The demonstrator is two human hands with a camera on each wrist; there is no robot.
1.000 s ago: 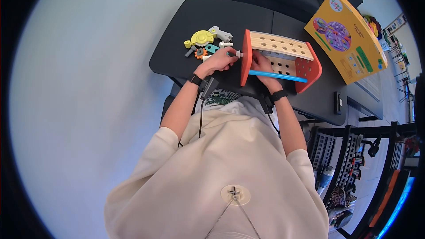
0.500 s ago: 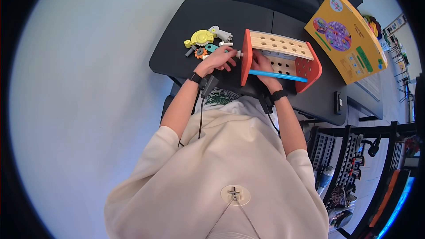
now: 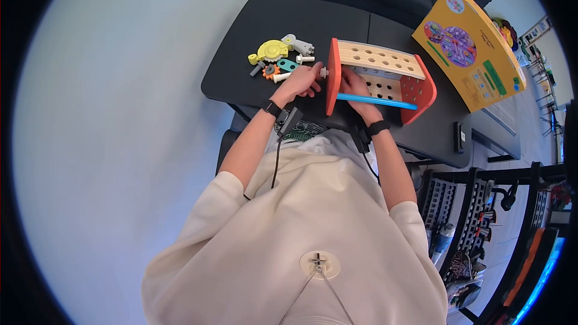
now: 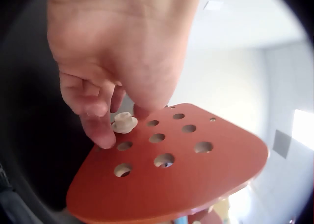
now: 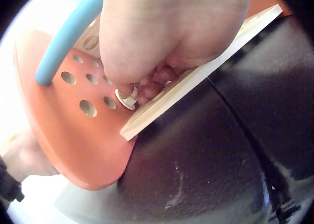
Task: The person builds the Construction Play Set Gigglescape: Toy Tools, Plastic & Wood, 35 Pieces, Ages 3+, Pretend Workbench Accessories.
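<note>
On a red side panel of the toy workbench, a whitish bolt pokes out with its hexagonal head facing away from the panel. My left hand has a finger on one side of that head and the thumb close to the other, pinching around it. My right hand reaches inside the bench, over the blue rod. There its fingers grip a whitish nut against the panel's inner face; the fingers partly hide it. A holed wooden board lies beneath the right hand.
Left on the black table lie a yellow toy piece, a grey toy piece, an orange gear, a teal strip and loose bolts. A yellow box stands right; a small black object lies near the table's right end.
My left fingers shift around the bolt head, loosening from it and closing near it again. My right hand keeps its place inside the workbench. The head view moves slightly.
</note>
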